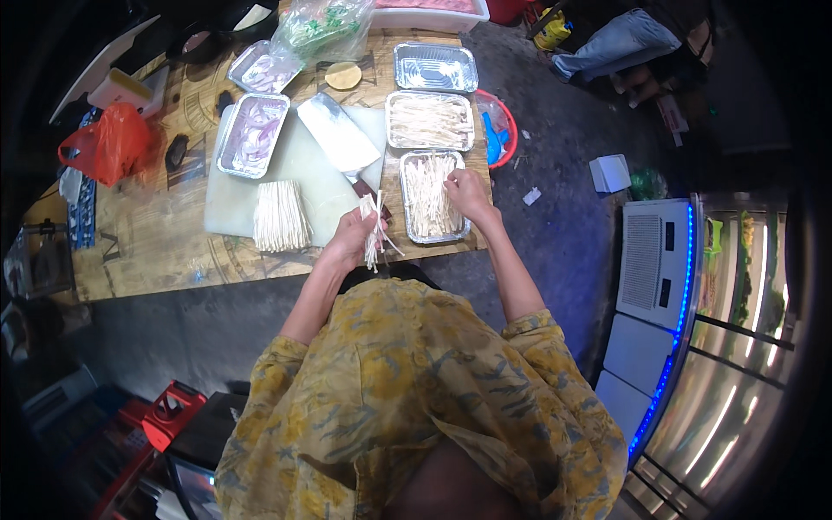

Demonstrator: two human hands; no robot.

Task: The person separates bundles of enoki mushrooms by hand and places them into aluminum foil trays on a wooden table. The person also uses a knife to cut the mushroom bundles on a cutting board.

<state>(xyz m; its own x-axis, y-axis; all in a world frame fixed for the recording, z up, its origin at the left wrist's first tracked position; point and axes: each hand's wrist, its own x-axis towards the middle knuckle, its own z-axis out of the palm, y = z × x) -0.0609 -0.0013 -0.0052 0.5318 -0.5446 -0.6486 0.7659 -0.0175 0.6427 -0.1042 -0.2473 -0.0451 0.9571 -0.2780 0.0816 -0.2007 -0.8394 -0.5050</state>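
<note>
My left hand (354, 235) grips a small bunch of enoki mushrooms (372, 250), loose strands poking out, at the table's near edge. Over the nearest foil tray (439, 239), my right hand (467, 194) has its fingers curled against the enoki strands (426, 195) inside; whether it pinches any is hidden. A trimmed block of enoki (281, 218) lies on the white cutting board (318, 201). A cleaver (338, 133) rests across the board, its dark handle (364, 190) partly behind my left hand. Also on the board is a foil tray of sliced onion (255, 136).
Beyond are a second enoki tray (430, 121), an empty foil tray (435, 67), another onion tray (261, 68) and a plastic bag of greens (322, 29). A red bag (114, 143) sits left. A red-rimmed bin (513, 133) stands beside the wooden table (156, 260); a lit display fridge (656, 260) is right.
</note>
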